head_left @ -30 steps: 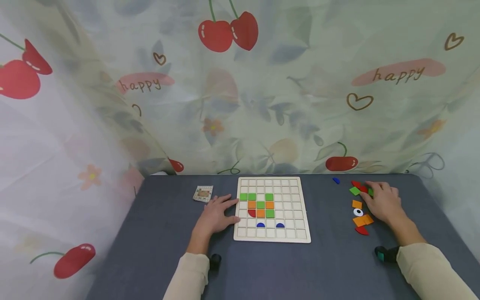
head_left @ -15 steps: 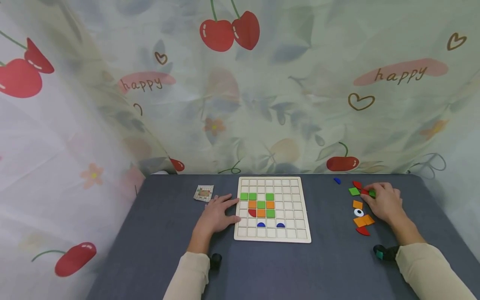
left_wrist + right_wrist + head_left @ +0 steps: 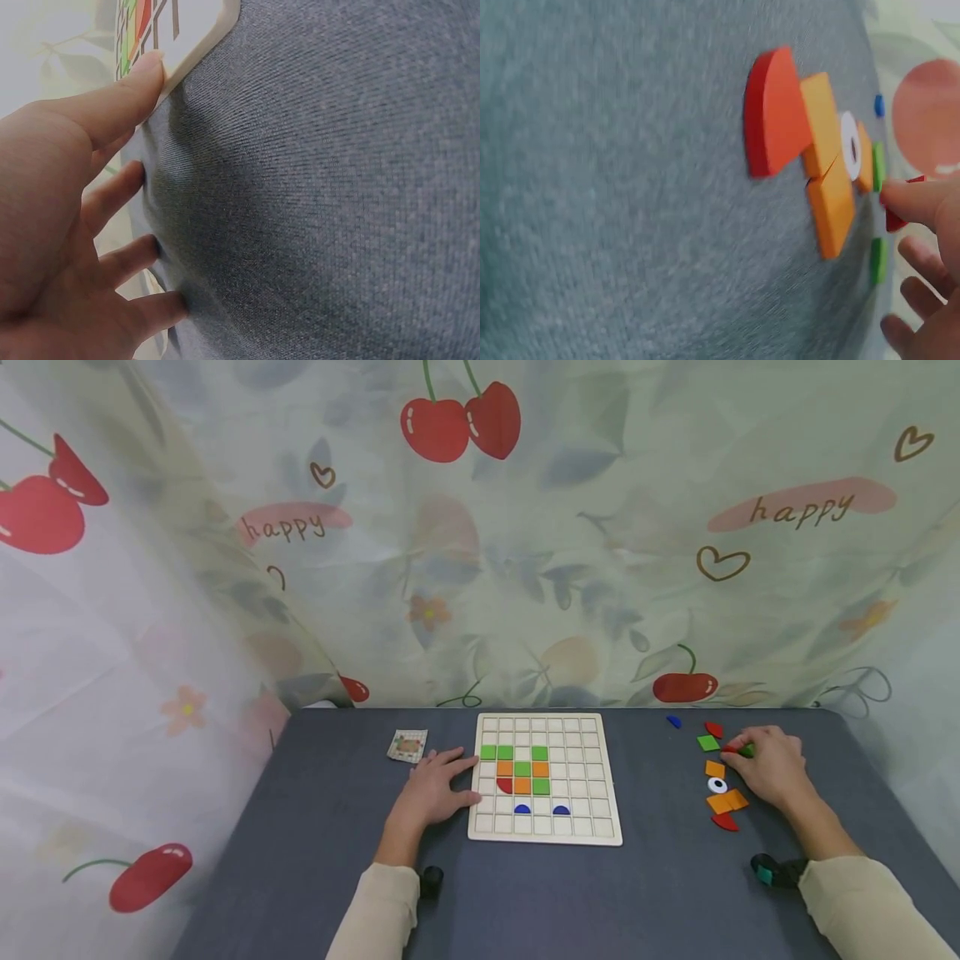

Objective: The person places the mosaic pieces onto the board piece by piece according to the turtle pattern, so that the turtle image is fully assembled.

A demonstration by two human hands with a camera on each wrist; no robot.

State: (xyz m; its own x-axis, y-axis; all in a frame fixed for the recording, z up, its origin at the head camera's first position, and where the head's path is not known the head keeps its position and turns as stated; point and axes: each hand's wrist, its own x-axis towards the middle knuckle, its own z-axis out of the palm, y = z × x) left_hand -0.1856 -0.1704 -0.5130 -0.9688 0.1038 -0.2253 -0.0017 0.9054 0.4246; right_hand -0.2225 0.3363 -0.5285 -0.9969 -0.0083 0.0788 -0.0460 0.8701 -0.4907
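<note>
My left hand (image 3: 432,791) rests at the left edge of a white grid board (image 3: 585,827), fingers spread. Its thumb (image 3: 142,79) touches the board's rim in the left wrist view. Green, orange, red and blue tiles lie in the board's squares. At the right of the table, my right hand (image 3: 768,764) pinches a red tile (image 3: 895,220) between thumb and fingers; most of that tile is hidden. A green tile (image 3: 877,260) lies under this hand. Just left of the hand are another red tile (image 3: 713,729) and a green square (image 3: 708,743).
Nearer me lie orange squares (image 3: 718,803), a white ring-shaped piece (image 3: 717,786) and a red quarter-circle tile (image 3: 725,822). A blue half-circle (image 3: 674,722) lies toward the back. A small pattern card (image 3: 408,746) sits left of the board. A printed curtain (image 3: 525,568) hangs behind the table.
My right hand has gathered a red tile into a pinch and shifted slightly, drawing it away from the other red tile. My left hand keeps its place at the board.
</note>
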